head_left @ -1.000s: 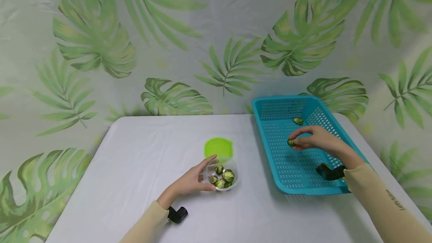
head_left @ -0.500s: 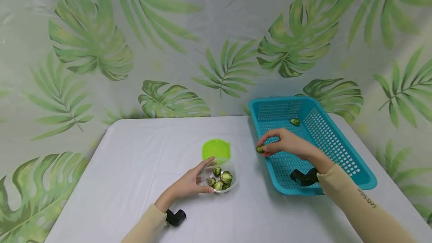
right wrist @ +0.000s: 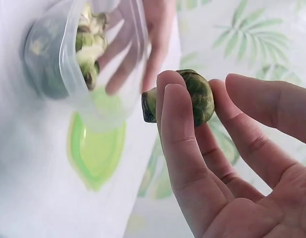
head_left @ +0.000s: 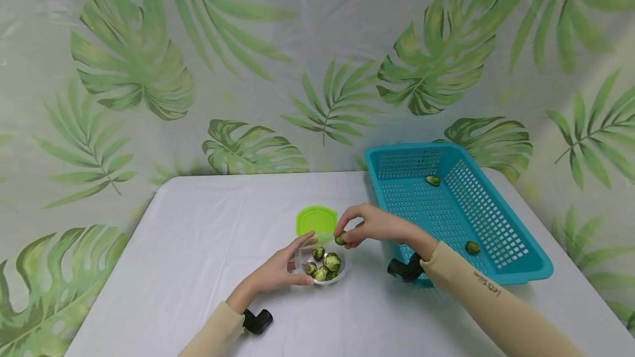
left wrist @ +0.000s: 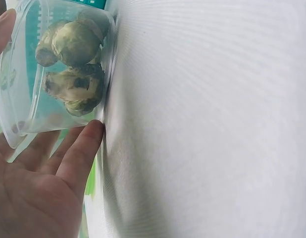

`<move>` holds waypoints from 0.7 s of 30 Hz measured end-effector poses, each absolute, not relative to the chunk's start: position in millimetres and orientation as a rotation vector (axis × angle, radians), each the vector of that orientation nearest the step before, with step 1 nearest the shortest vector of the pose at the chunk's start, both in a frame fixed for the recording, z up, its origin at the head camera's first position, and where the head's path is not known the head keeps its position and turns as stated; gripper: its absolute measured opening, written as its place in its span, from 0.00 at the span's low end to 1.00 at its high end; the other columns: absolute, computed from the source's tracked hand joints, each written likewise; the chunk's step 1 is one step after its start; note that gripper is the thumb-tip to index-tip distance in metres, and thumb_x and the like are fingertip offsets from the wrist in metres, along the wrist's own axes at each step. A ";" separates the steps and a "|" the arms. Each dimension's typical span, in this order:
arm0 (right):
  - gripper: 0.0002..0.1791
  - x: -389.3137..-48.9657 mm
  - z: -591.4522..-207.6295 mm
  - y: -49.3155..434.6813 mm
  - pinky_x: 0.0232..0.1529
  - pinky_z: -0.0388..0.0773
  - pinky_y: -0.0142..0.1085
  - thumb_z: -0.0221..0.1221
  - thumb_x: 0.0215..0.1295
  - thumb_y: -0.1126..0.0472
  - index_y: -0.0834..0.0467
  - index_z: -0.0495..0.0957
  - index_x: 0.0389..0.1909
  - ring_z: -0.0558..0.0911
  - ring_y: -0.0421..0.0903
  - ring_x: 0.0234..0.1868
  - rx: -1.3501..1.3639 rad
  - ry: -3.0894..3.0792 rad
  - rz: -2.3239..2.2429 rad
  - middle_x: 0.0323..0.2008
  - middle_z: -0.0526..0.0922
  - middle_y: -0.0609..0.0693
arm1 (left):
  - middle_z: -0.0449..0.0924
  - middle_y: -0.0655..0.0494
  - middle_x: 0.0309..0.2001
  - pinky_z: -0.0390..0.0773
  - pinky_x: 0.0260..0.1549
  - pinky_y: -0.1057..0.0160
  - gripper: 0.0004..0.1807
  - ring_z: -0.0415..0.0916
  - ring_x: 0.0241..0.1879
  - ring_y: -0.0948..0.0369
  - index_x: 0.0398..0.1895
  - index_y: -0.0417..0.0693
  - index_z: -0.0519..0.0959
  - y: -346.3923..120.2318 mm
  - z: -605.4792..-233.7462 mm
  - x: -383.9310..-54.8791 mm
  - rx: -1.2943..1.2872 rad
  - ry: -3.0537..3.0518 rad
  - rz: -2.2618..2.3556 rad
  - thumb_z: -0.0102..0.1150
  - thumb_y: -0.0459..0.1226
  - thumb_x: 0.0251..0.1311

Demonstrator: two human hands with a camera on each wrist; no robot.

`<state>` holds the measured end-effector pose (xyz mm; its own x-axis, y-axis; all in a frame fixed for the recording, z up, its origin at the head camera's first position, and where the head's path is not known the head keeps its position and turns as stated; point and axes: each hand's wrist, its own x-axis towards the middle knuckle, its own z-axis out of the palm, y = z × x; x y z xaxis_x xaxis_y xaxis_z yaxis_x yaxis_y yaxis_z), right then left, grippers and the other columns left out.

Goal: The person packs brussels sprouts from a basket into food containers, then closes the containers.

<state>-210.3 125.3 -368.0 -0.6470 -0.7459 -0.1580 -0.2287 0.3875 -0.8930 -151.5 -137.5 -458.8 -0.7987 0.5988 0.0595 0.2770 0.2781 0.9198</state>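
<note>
In the head view, a small clear plastic container [head_left: 324, 282] stands on the table with several Brussels sprouts [head_left: 332, 261] inside. My left hand [head_left: 275, 269] holds it from the left, thumb along the near side and fingers along the far side. The left wrist view shows the fingertips against its wall. My right hand [head_left: 369, 226] is over the container's back right rim, pinching a single Brussels sprout [right wrist: 200, 96] between thumb and fingers. Behind the container lies a bright green lid [head_left: 316, 220], partly seen through the clear plastic.
To the right stands a turquoise perforated basket [head_left: 381, 191]. Inside it, one sprout [head_left: 433, 180] lies near the back and another sprout [head_left: 473, 247] near the front right. A leaf-patterned sheet [head_left: 238, 70] hangs behind the white table [head_left: 213, 219].
My right hand has carried the pinched Brussels sprout leftward out of the basket, over its left rim, to the container. The left hand stays on the container. The basket's front sprout is now uncovered.
</note>
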 end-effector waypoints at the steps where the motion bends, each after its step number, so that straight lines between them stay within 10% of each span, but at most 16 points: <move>1: 0.08 -210.2 -369.8 121.4 0.41 0.82 0.41 0.57 0.65 0.69 0.66 0.81 0.41 0.84 0.52 0.36 -0.840 2.097 -1.216 0.44 0.76 0.57 | 0.56 0.38 0.70 0.68 0.57 0.43 0.50 0.54 0.68 0.42 0.75 0.41 0.46 -137.8 -462.5 -153.0 0.800 2.257 1.525 0.68 0.31 0.54; 21: 0.10 -205.4 -388.1 95.7 0.40 0.82 0.43 0.57 0.61 0.70 0.66 0.81 0.41 0.83 0.49 0.36 -0.823 2.117 -1.157 0.41 0.80 0.55 | 0.51 0.50 0.73 0.70 0.57 0.54 0.52 0.51 0.70 0.51 0.76 0.51 0.47 -143.8 -486.6 -162.9 0.768 2.279 1.501 0.70 0.44 0.54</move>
